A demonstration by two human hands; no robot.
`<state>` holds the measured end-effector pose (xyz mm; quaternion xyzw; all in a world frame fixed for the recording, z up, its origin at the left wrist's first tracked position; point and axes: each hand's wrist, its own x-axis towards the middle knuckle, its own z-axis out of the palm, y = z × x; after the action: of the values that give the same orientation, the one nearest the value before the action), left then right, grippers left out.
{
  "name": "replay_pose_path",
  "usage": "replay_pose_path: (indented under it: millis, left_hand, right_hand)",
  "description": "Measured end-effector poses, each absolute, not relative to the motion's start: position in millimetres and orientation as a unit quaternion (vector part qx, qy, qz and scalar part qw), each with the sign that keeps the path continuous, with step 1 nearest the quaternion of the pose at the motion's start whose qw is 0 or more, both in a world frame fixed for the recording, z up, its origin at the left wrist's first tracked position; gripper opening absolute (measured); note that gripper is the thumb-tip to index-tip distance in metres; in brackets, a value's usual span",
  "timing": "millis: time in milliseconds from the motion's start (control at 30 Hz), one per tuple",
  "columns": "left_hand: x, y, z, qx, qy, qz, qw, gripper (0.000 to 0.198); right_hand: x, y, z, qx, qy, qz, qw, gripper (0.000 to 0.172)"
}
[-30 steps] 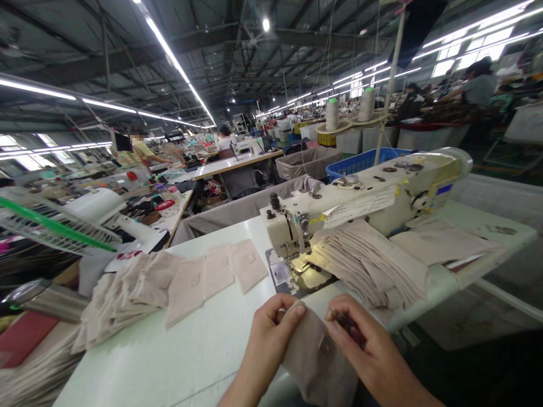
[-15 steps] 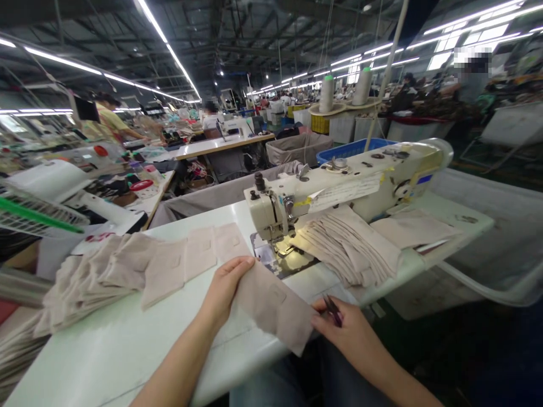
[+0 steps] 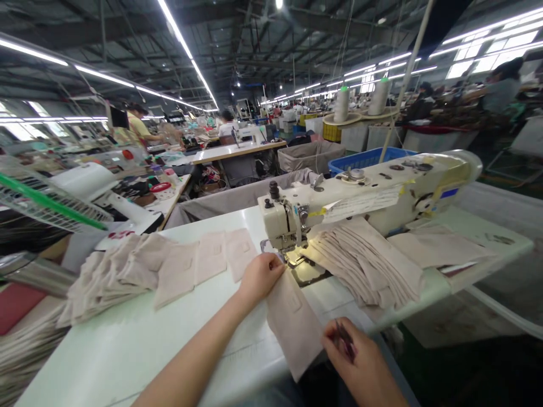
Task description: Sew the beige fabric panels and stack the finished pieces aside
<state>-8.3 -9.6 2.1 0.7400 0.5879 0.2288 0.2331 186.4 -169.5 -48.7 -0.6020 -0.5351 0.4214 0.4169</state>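
Note:
My left hand (image 3: 259, 278) is closed, pinching the upper corner of a beige fabric piece (image 3: 292, 325) just in front of the sewing machine's needle area. The piece has a small stitched tab and hangs toward the table's front edge. Near its lower right corner is my right hand (image 3: 360, 359), curled around dark thread snips (image 3: 346, 341). Its fingertips are close to the fabric edge; whether they also grip it I cannot tell. The white sewing machine (image 3: 377, 195) stands behind, its lamp lighting the needle plate (image 3: 307, 272).
Left on the pale table (image 3: 190, 325) lies an overlapping row of beige pieces (image 3: 176, 274). A fanned stack of beige fabric (image 3: 365, 263) rests right of the needle. Behind are a blue basket (image 3: 335, 165), thread cones (image 3: 341, 104), a white fan (image 3: 85, 181) and people at other tables.
My left hand has turned over and moved up toward the needle with the fabric's corner. The fabric hangs more steeply. My right hand has shifted slightly down, and the view has swung left.

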Motion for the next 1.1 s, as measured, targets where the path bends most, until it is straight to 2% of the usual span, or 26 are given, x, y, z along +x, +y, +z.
replay_pose_path:
  millis: [200,367,600,1100]
  left_hand:
    - [-2.6,-3.9,-2.4,0.761,0.579,0.211,0.202,0.018]
    - [-0.9,2.1,-2.9,0.751,0.6,0.199,0.191,0.017]
    - [1.6,6.4,-1.9,0.735,0.628,0.182,0.179,0.017]
    - [0.5,8.0,-4.0,0.73,0.638,0.174,0.177,0.018]
  right_hand:
    - [195.1,-169.6,-70.0,-0.508,-0.694,0.32,0.396,0.015]
    - [204.6,-161.5,-68.2,-0.443,-0.813,0.221,0.305,0.041]
    - [201.6,-157.1,-65.8,-0.461,-0.836,0.174,0.241,0.046]
    - [198.9,-158.1,-60.6,-0.467,-0.837,0.158,0.238,0.044]
